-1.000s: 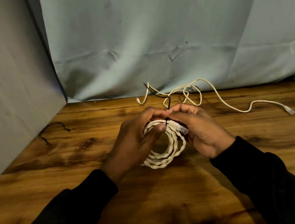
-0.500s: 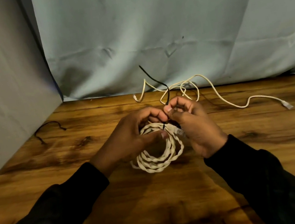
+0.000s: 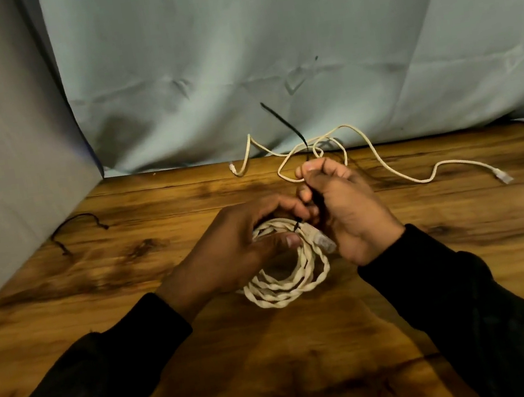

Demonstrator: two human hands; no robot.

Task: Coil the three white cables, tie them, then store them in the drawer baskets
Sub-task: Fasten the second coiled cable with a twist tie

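A coiled white braided cable (image 3: 286, 282) lies at the middle of the wooden table (image 3: 433, 275), its clear plug beside my right palm. My left hand (image 3: 244, 251) grips the coil's top, thumb across the strands. My right hand (image 3: 346, 206) pinches a thin black tie (image 3: 287, 124) that wraps the coil and rises up and back from my fingers. A second white cable (image 3: 383, 161) sprawls loose behind my hands, one plug at the far right. No third cable and no drawer baskets are in view.
Another black tie (image 3: 72, 225) lies on the table at the left, near the grey fabric wall. A pale blue cloth backdrop (image 3: 268, 62) closes the table's far edge. Bare wood shows in front of my arms.
My right hand has pulled the black tie upward, so its free end now stands higher and longer above the coil. My left hand keeps its hold on the coil.
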